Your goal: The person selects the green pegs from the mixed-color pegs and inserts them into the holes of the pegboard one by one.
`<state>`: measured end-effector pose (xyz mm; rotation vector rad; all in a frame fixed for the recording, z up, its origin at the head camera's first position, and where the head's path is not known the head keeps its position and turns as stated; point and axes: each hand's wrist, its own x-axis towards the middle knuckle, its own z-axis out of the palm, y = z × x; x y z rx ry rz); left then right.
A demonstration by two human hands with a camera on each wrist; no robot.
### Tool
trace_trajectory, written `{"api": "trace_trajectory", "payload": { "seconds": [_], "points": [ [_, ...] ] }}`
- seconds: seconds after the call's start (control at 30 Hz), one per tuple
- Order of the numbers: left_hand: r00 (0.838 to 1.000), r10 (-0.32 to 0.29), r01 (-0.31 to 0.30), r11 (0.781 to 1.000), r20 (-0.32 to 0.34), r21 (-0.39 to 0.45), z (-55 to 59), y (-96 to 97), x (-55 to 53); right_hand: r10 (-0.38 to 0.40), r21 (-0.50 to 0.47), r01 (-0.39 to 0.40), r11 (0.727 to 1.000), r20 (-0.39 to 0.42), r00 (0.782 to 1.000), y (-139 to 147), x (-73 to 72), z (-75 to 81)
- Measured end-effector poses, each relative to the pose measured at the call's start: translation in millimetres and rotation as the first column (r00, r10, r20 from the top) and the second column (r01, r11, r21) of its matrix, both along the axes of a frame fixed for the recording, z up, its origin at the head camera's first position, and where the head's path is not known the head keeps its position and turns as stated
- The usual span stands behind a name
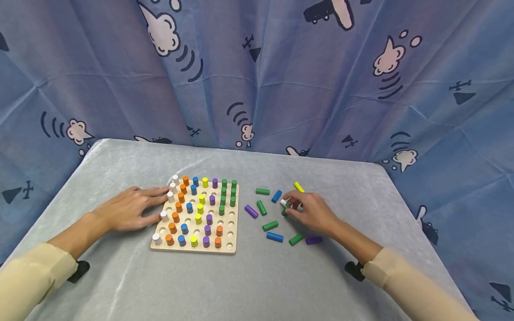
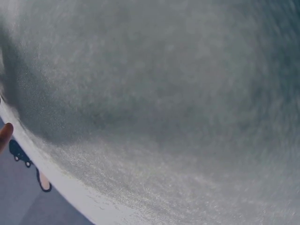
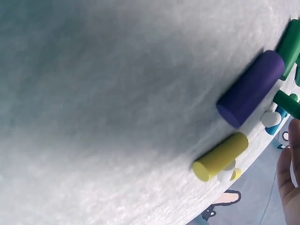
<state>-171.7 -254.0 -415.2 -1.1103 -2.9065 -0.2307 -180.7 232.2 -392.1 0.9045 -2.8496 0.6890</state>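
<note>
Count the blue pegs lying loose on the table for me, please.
2 visible: the farther blue peg lies left of the right hand; the nearer blue peg lies beside a green peg. The hand may hide others.

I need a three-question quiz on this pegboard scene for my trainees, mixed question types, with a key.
1. True or false: in the head view, the left hand is at the left edge of the pegboard.
2. Multiple choice: which colour stands in the leftmost column? A) purple B) white C) green
3. Short answer: which hand is among the loose pegs?

Key: 1. True. 2. B, white pegs. 3. The right hand.
</note>
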Motion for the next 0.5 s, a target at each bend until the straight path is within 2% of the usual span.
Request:
{"api": "trace_trajectory", "payload": {
  "seconds": [0.2, 0.37, 0.5],
  "points": [
    [1.000, 0.002, -0.002, 1.000, 0.004, -0.002, 0.7, 0.8, -0.2, 0.017, -0.009, -0.017, 1.000, 0.000, 1.000, -5, -2.2, 1.3],
    [1.000, -0.003, 0.003, 1.000, -0.003, 0.002, 0.9, 0.7, -1.0, 0.050, 0.006, -0.050, 0.999, -0.044, 0.998, -18, -6.6, 11.7],
    [1.000, -0.006, 0.006, 1.000, -0.001, -0.002, 1.0, 0.6, -1.2, 0.080, 0.011, -0.079, 0.997, -0.047, 0.996, -34, -9.6, 21.1]
  ]
}}
